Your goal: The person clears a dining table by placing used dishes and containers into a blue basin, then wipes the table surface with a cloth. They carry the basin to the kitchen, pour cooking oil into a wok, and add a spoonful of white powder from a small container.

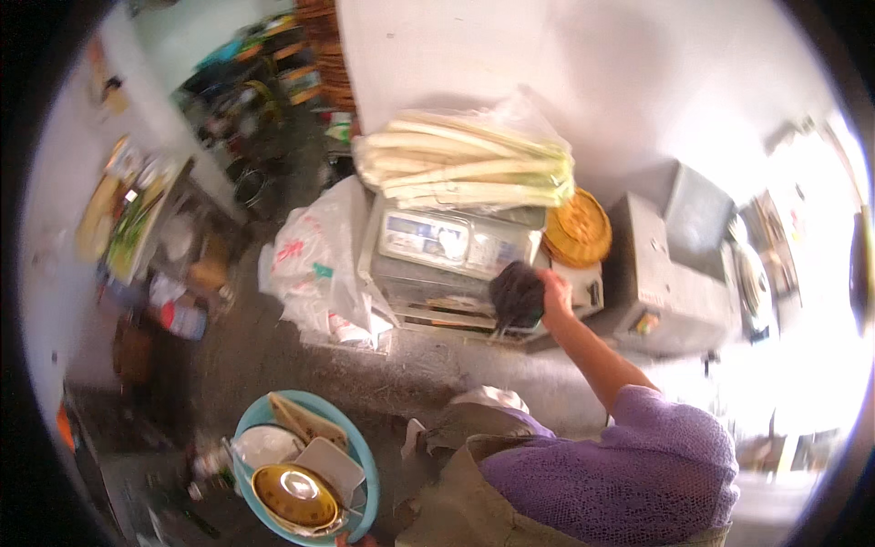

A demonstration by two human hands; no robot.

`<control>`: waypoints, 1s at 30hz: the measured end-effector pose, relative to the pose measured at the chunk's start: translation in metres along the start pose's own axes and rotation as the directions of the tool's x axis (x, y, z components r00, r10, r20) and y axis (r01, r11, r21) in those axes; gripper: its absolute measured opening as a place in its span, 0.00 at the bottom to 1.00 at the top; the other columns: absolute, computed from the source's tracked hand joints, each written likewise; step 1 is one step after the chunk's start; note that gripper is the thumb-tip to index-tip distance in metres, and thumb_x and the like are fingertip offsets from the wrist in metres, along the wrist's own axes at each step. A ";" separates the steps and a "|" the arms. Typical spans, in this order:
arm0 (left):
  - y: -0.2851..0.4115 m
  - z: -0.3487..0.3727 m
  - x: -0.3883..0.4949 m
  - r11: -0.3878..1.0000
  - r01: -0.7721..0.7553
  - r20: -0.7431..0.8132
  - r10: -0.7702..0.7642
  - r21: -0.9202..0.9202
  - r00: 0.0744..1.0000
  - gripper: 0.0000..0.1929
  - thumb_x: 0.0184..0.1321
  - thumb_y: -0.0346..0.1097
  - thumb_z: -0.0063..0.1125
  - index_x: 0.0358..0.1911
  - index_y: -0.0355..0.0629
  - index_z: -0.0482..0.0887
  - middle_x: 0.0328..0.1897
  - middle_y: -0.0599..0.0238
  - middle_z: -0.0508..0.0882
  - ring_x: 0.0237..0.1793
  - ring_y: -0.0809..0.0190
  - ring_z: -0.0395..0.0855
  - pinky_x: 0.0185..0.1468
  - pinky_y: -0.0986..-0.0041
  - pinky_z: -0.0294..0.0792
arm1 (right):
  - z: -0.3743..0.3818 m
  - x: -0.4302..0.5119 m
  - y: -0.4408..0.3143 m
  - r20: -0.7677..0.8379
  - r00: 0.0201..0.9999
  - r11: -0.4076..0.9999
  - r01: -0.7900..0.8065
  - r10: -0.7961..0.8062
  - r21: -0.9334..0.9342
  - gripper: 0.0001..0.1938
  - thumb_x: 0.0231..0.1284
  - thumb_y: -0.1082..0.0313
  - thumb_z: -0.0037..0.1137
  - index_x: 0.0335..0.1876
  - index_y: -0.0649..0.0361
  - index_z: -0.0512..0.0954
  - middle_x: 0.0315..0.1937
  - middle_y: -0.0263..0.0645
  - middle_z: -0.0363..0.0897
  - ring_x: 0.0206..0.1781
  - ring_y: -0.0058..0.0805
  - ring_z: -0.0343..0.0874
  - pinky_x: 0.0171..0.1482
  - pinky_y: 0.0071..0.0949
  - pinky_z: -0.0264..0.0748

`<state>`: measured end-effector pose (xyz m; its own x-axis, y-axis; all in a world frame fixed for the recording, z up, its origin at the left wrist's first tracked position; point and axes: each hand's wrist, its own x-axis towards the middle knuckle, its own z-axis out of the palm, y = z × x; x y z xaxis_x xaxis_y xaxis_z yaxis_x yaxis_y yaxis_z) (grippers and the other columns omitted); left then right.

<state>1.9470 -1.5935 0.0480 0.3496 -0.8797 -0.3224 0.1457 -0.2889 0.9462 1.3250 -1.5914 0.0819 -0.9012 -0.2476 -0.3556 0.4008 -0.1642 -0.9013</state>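
My right hand (557, 297) reaches forward and grips a dark bundle (517, 297), perhaps a cloth or bag, over the right front corner of a cabinet with a grey top (424, 277). At the bottom edge, the fingers of my left hand (355, 540) show at the rim of a light blue plastic basin (372, 472); most of that hand is out of frame. In the basin are a gold-coloured metal bowl (284, 496), a white bowl (266, 446), a pale rectangular tray (331, 465) and a brownish flat piece (314, 420).
Long pale vegetables in a clear bag (465, 164) lie behind a lidded clear container (424, 236). Round orange-brown items (577, 229) are stacked beside a metal machine (666, 294). White plastic bags (318, 253) stand left of the cabinet. A shelf (160, 222) holds green vegetables farther left.
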 end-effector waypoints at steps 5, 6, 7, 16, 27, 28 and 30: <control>0.051 0.011 0.167 0.980 0.184 -0.054 -0.188 -0.070 0.981 0.17 0.52 0.32 0.53 0.46 0.32 0.77 0.47 0.52 0.79 0.47 0.51 0.78 0.51 0.59 0.72 | -0.037 0.069 0.017 -0.407 0.740 0.845 0.483 -0.535 -0.231 0.19 0.60 0.54 0.60 0.48 0.62 0.79 0.41 0.30 0.78 0.43 0.22 0.75 0.47 0.23 0.70; 0.059 0.016 0.198 0.982 0.182 -0.046 -0.184 -0.052 0.982 0.17 0.51 0.32 0.53 0.46 0.33 0.77 0.46 0.53 0.79 0.47 0.51 0.78 0.50 0.59 0.72 | -0.049 0.078 0.017 -0.331 0.861 0.915 0.313 -0.386 -0.254 0.19 0.62 0.53 0.59 0.50 0.60 0.80 0.45 0.31 0.80 0.48 0.24 0.75 0.51 0.24 0.70; 0.068 0.017 0.222 0.985 0.169 -0.050 -0.171 -0.040 0.984 0.17 0.50 0.31 0.52 0.45 0.33 0.76 0.46 0.54 0.79 0.46 0.51 0.78 0.50 0.58 0.71 | -0.047 0.092 0.024 -0.122 0.968 0.943 0.179 -0.220 -0.282 0.20 0.63 0.51 0.58 0.52 0.58 0.81 0.48 0.32 0.82 0.53 0.26 0.76 0.56 0.25 0.69; 0.155 0.119 0.347 0.871 0.364 0.216 -0.306 -0.329 0.927 0.19 0.44 0.29 0.51 0.44 0.33 0.76 0.44 0.57 0.79 0.46 0.52 0.79 0.53 0.57 0.73 | -0.124 0.074 0.101 -0.650 0.529 0.803 0.111 -0.546 -0.585 0.15 0.62 0.61 0.50 0.49 0.62 0.79 0.42 0.42 0.82 0.43 0.30 0.78 0.48 0.30 0.74; 0.196 0.245 0.555 0.844 0.505 0.509 -0.358 -0.182 0.783 0.26 0.44 0.28 0.50 0.52 0.35 0.73 0.50 0.56 0.79 0.50 0.48 0.79 0.55 0.50 0.73 | 0.150 -0.060 0.358 0.032 0.716 0.654 -0.617 0.697 -0.439 0.15 0.58 0.62 0.59 0.47 0.61 0.73 0.36 0.46 0.81 0.34 0.45 0.83 0.39 0.46 0.80; 0.194 0.253 0.583 0.848 0.512 0.519 -0.380 -0.135 0.766 0.25 0.44 0.28 0.51 0.52 0.36 0.74 0.49 0.56 0.80 0.50 0.49 0.79 0.54 0.50 0.74 | 0.206 -0.065 0.361 0.189 0.676 0.687 -0.617 0.712 -0.383 0.16 0.60 0.61 0.58 0.49 0.62 0.73 0.39 0.45 0.81 0.37 0.42 0.83 0.41 0.43 0.81; 0.190 0.274 0.644 0.869 0.491 0.484 -0.405 -0.059 0.776 0.22 0.44 0.29 0.52 0.49 0.38 0.77 0.47 0.56 0.81 0.48 0.50 0.81 0.49 0.58 0.75 | 0.321 -0.067 0.350 0.313 0.692 0.743 -0.495 0.651 -0.451 0.18 0.65 0.59 0.55 0.53 0.63 0.74 0.44 0.45 0.81 0.43 0.37 0.83 0.43 0.37 0.81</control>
<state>1.9463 -2.3183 0.0273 -0.2358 -0.7484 -0.6199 0.3531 -0.6602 0.6629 1.5786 -1.9387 -0.1300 -0.3113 -0.5767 -0.7554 0.6694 0.4311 -0.6050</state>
